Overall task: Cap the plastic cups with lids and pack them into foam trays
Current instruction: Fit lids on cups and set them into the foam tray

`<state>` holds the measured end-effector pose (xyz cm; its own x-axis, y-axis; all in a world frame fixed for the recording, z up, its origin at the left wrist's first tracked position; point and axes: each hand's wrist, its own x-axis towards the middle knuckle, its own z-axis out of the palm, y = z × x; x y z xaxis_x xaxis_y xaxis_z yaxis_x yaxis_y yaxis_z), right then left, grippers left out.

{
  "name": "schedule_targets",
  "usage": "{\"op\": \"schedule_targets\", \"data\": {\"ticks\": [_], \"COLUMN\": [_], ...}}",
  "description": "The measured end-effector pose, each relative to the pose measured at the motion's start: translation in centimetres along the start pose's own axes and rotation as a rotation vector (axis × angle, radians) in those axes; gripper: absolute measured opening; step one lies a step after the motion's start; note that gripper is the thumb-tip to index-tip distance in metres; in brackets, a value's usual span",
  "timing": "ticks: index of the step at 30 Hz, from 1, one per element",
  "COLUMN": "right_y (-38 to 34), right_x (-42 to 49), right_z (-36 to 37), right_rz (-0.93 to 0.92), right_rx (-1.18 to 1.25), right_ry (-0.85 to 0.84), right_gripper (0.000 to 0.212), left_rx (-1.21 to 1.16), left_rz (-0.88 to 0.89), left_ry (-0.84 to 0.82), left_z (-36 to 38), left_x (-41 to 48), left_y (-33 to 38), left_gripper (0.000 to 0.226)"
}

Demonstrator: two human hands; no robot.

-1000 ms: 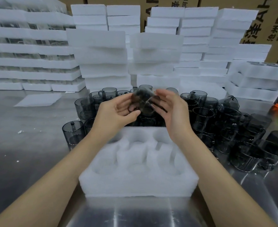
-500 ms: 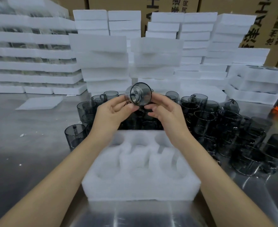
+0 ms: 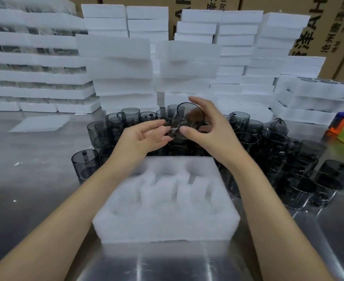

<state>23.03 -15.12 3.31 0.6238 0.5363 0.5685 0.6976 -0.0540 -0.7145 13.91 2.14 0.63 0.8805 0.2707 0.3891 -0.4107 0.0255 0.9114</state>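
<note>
A smoky grey transparent plastic cup (image 3: 184,119) is held tilted in the air above the far edge of a white foam tray (image 3: 167,226). My right hand (image 3: 209,128) curls round the cup from the right, fingers over its top. My left hand (image 3: 144,136) pinches its lower left edge with thumb and fingertips. The tray lies in front of me with several round pockets, all without cups. Whether a lid sits on the held cup is unclear.
Several more grey cups (image 3: 278,159) crowd the steel table (image 3: 25,179) behind and right of the tray; one stands alone at left (image 3: 85,165). Stacks of foam trays (image 3: 122,74) line the back. A loose foam sheet (image 3: 41,123) lies far left.
The cup has been turned in my hands; its open mouth faced me half a second ago, now it is tilted sideways. My right hand has shifted up over the cup.
</note>
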Motion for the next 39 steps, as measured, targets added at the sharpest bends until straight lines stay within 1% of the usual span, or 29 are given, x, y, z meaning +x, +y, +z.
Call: {"op": "schedule_targets", "data": {"ticks": [2,4,7,10,13,16,18,20,23,25,28,30,33,36,38,39], "right_y": [0.1,0.4,0.5,0.6,0.8,0.9,0.7,0.5,0.1,0.2,0.8,1.1,1.1,1.2,1.3,1.4], "right_x": [0.0,-0.2,-0.6,-0.7,-0.7,-0.9,-1.0,-0.9,-0.6,-0.5,-0.5,-0.5,-0.4,-0.1,-0.1,-0.1], "right_z": [-2.4,-4.0,-4.2,-4.1,-4.3,-4.0,-3.9,-3.7,-3.1,-2.9,-2.9,-2.5,-1.7,-1.6,-1.6,-1.6], "right_rz": [0.105,0.175,0.247,0.258,0.252,0.257,0.282,0.295,0.272,0.265,0.289,0.307,0.347,0.395,0.432,0.438], "right_rx": [-0.094,-0.125,-0.132,-0.135,-0.172,-0.196,-0.186,-0.161,-0.158,-0.179,-0.23,-0.257,-0.292,-0.323,-0.31,-0.303], "right_ry": [-0.22,-0.399,-0.552,-0.55,-0.527,-0.593,-0.609,-0.607,-0.566,-0.549,-0.539,-0.561,-0.599,-0.625,-0.647,-0.655], "right_gripper": [0.057,0.056,0.055,0.057,0.053,0.056,0.062,0.068,0.058,0.054,0.058,0.062,0.06,0.056,0.047,0.047], "left_rx": [0.087,0.171,0.301,0.394,0.419,0.434,0.423,0.379,0.351,0.463,0.867,1.04,1.146,1.261,1.343,1.38], "left_rz": [0.012,0.014,0.017,0.036,0.048,0.06,0.074,0.085,0.103,0.138,0.234,0.265,0.287,0.332,0.312,0.282], "left_ry": [0.029,0.06,0.083,0.086,0.098,0.098,0.104,0.151,0.278,0.364,0.431,0.445,0.416,0.391,0.39,0.396], "left_z": [0.0,0.0,0.0,0.0,-0.1,0.0,0.1,-0.1,-0.9,-1.9,-3.6,-4.3,-4.7,-4.5,-4.5,-4.6], "left_x": [0.0,0.1,0.2,0.2,0.1,0.1,0.0,0.1,0.4,0.5,0.3,0.2,0.4,0.5,0.6,0.6], "left_y": [0.0,-0.2,-0.4,-0.5,-0.4,-0.4,-0.3,0.0,0.5,0.7,0.6,0.6,0.5,0.1,-0.3,-0.4], "left_gripper": [0.034,0.028,0.022,0.023,0.026,0.027,0.026,0.025,0.022,0.018,0.014,0.013,0.014,0.027,0.037,0.04]}}
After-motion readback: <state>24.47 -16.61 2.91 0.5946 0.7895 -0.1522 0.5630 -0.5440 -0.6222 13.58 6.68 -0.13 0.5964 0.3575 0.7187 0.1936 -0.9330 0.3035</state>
